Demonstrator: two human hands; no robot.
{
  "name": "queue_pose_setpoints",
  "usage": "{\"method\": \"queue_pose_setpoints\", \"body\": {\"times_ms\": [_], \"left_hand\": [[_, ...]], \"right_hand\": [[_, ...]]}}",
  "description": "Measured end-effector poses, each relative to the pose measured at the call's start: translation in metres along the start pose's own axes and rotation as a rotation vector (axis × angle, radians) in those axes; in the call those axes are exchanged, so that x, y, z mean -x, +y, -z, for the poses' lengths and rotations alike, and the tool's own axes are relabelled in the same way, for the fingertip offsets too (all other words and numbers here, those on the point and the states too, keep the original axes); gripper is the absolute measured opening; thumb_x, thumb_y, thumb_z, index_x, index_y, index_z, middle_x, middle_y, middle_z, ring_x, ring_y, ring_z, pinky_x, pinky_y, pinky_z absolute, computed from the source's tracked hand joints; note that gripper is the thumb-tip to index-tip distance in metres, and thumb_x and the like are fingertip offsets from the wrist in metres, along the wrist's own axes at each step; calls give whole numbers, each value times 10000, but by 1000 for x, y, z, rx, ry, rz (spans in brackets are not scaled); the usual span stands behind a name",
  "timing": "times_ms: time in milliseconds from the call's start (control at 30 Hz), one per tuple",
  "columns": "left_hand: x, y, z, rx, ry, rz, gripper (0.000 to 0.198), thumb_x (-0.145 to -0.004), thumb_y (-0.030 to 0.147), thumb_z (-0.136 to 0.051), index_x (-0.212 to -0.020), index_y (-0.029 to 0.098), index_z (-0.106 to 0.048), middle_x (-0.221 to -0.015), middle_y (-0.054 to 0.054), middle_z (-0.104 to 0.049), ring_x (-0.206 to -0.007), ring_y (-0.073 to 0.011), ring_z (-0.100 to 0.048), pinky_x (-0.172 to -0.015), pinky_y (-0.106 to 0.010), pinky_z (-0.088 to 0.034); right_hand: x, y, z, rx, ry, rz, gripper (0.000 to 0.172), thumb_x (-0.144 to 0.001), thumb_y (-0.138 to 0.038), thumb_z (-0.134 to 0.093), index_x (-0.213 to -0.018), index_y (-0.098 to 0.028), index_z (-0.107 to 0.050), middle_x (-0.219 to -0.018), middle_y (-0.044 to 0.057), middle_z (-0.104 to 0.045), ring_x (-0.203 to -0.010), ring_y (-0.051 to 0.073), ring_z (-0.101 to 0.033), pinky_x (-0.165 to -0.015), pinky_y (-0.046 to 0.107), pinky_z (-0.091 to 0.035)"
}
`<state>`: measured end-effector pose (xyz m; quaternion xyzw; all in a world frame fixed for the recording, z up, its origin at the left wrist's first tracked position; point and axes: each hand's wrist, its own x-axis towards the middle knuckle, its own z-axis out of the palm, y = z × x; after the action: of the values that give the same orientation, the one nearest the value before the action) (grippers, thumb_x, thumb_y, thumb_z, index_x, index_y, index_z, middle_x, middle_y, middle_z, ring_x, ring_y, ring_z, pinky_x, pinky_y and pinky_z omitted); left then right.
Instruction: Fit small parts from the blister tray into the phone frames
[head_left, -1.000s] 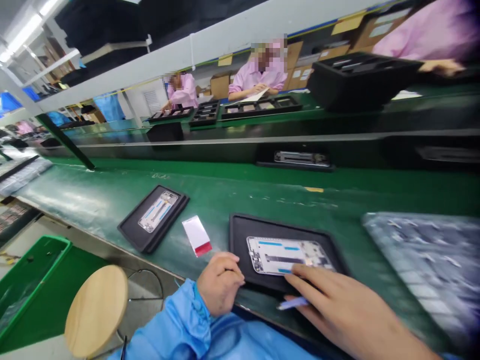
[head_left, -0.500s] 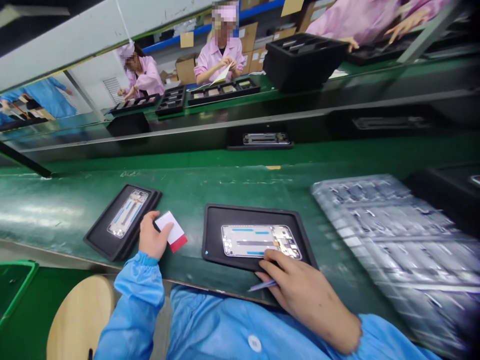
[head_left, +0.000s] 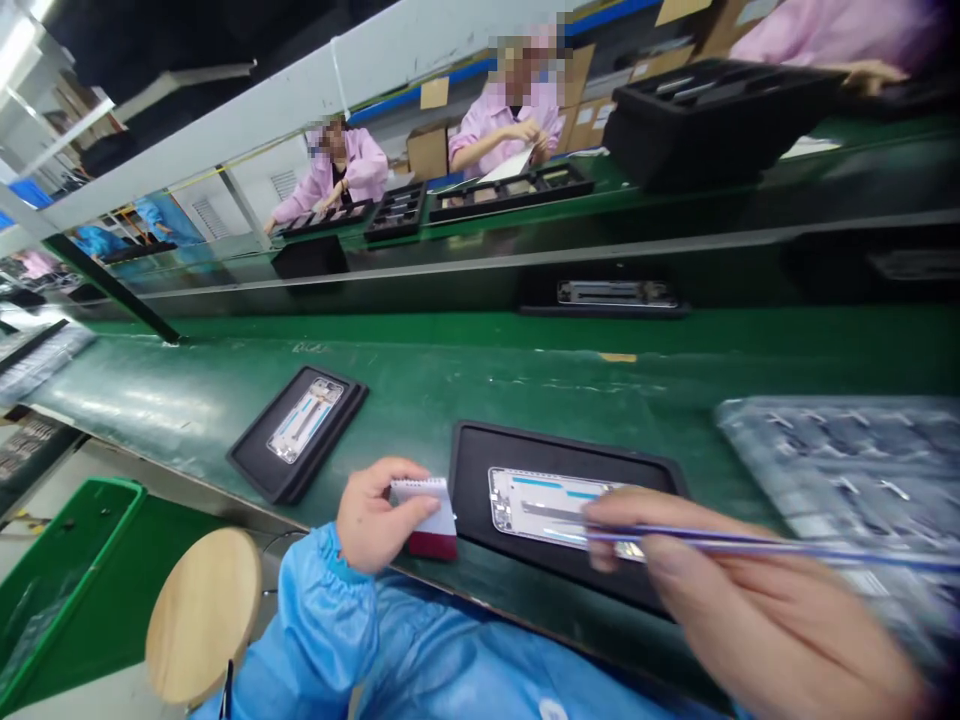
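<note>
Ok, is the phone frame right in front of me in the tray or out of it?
In the tray: the phone frame lies flat inside the black tray, its raised rim running around the frame, with the right hand over the frame's end.

A ceiling light [head_left: 16, 38] is glaring at 11 o'clock, the right hand [head_left: 765, 610] is blurring at 4 o'clock, and the edges are stretching.

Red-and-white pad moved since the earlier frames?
Yes: the red-and-white pad shifted right, toward the black tray, now at its left edge, under the left hand.
</note>
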<state>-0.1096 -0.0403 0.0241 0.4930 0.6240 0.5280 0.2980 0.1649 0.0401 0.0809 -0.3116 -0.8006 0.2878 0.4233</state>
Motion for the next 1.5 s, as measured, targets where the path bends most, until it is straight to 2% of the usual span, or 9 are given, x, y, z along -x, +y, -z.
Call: {"method": "queue_pose_setpoints", "body": {"times_ms": [100, 167, 300, 533, 800, 1200, 1367, 1500], "left_hand": [[8, 14, -10, 27, -60, -32, 200, -727, 261, -813, -905, 198, -748, -846, -39, -748, -720, -157, -661, -685, -259, -524], [11, 19, -16, 49, -93, -39, 181, -740, 271, -810, -895, 197, -755, -825, -45, -749, -712, -163, -662, -690, -272, -525], [14, 25, -23, 44, -132, -53, 149, -752, 285, -812, -861, 197, -762, -790, -48, -747, -717, -174, -673, -716, -290, -532], [15, 27, -32, 54, -129, -121, 106, -770, 285, -794, -817, 193, -769, -792, -58, -754, -734, -180, -691, -714, -290, -544], [19, 23, -35, -2, -118, -91, 176, -778, 373, -789, -800, 199, -769, -766, -60, -748, -698, -177, -684, -669, -286, -538], [20, 22, -36, -21, -124, -88, 97, -763, 291, -798, -805, 208, -771, -747, -38, -738, -673, -157, -667, -635, -260, -505], [20, 26, -38, -32, -122, -73, 86, -764, 285, -793, -808, 214, -771, -733, -24, -731, -652, -145, -652, -615, -253, -486], [17, 22, -34, -60, -98, -27, 114, -747, 291, -800, -823, 213, -766, -747, -15, -733, -661, -144, -651, -629, -250, -495]], "right_hand": [[-7, -18, -24, -94, -93, -10, 152, -963, -301, -539, -999, -277, -684, -849, 20, -740, -758, 184, -718, -679, 260, -605], [-6, -24, -36, -129, -110, -19, 135, -962, -284, -540, -986, -269, -672, -862, 16, -739, -769, 180, -715, -678, 267, -595], [0, -24, -45, -126, -99, -4, 124, -957, -260, -531, -1009, -267, -644, -885, 13, -731, -790, 178, -708, -678, 275, -578], [6, -21, -46, -73, -99, 58, 110, -939, -245, -544, -1014, -280, -616, -892, 12, -729, -776, 183, -708, -682, 289, -575], [8, -18, -45, -80, -119, 52, 87, -935, -250, -545, -979, -284, -611, -876, 15, -726, -774, 192, -708, -687, 302, -575], [6, -14, -46, -98, -143, 18, 97, -942, -237, -540, -952, -271, -631, -844, -7, -718, -742, 165, -692, -670, 271, -547], [5, -15, -48, -123, -147, -40, 168, -960, -273, -516, -891, -241, -666, -824, 28, -716, -748, 181, -687, -694, 287, -559], [1, -12, -44, -235, -158, -159, 251, -970, -317, -514, -832, -211, -695, -810, 59, -715, -762, 187, -688, -694, 277, -573]]}}
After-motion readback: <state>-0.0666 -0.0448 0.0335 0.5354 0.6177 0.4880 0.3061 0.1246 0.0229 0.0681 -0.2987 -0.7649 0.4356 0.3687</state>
